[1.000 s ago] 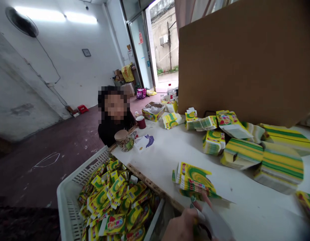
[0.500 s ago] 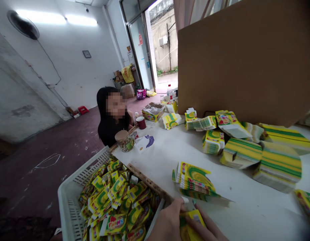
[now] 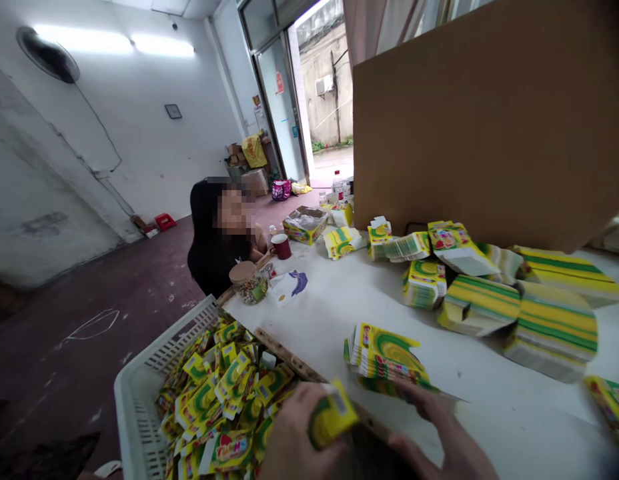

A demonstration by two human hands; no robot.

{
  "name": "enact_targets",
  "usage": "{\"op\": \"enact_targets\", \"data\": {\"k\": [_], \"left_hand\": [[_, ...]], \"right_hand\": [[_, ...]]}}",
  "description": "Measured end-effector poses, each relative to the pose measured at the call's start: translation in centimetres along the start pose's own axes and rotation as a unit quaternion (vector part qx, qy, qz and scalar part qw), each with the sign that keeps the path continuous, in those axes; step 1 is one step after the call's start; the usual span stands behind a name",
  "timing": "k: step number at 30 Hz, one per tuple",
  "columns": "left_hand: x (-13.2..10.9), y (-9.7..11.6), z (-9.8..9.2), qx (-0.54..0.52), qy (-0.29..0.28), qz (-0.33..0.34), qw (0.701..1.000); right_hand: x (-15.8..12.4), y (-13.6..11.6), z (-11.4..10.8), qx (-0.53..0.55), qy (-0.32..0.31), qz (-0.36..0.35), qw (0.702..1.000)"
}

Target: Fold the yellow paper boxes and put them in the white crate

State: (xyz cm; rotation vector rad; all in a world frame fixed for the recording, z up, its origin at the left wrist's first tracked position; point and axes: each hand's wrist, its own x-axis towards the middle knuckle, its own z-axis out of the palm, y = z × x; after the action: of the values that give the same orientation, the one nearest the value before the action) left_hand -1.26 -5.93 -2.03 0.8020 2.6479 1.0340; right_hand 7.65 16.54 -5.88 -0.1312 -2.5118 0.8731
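Note:
In the head view my left hand (image 3: 292,430) is closed on a small yellow and green carton (image 3: 333,415), over the right edge of a white plastic basket (image 3: 131,400). Many folded cartons (image 3: 234,380) of the same print fill that basket. My right hand (image 3: 442,433) is apart from the left, thumb and fingers spread and nothing in its grasp. Its fingertips come close to a fanned stack of flat cartons (image 3: 387,353) on the white table (image 3: 319,327); whether they touch it I cannot tell.
Bundles of flat cartons (image 3: 482,303) lie at the table's right, before a large brown cardboard sheet (image 3: 479,133). A lidded jar (image 3: 248,283), a white and purple box (image 3: 288,287) and a red mug (image 3: 281,247) stand near the left edge. Another person (image 3: 214,247) sits beyond the basket.
My hands have come apart. The left moved up and left toward the basket with the carton; the right let go of it and opened near the fanned stack.

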Motion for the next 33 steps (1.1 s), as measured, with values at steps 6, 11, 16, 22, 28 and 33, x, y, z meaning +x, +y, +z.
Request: {"op": "enact_targets", "data": {"k": [6, 11, 16, 22, 28, 33], "left_hand": [[-2.6, -11.2, -1.0, 0.291, 0.106, -0.202, 0.929], [-4.3, -16.2, 4.1, 0.324, -0.032, -0.192, 0.926], [-3.4, -19.1, 5.2, 0.338, -0.013, -0.192, 0.921], [-0.8, -24.3, -1.3, 0.368, 0.03, -0.231, 0.9], [-2.4, -27.0, -5.7, 0.336, -0.005, -0.289, 0.897], [-6.6, -26.0, -2.2, 0.302, -0.062, -0.282, 0.908]], "right_hand": [[3.8, 4.1, 0.6, -0.156, 0.096, -0.004, 0.983], [4.1, 5.3, 1.8, -0.178, 0.06, -0.044, 0.981], [4.6, 4.7, 1.0, -0.2, 0.013, 0.007, 0.98], [5.7, 3.2, 0.5, -0.155, -0.01, 0.138, 0.978], [6.0, 2.8, 0.3, -0.059, -0.002, 0.175, 0.983], [5.6, 3.0, -0.7, 0.042, 0.077, 0.194, 0.977]]}}
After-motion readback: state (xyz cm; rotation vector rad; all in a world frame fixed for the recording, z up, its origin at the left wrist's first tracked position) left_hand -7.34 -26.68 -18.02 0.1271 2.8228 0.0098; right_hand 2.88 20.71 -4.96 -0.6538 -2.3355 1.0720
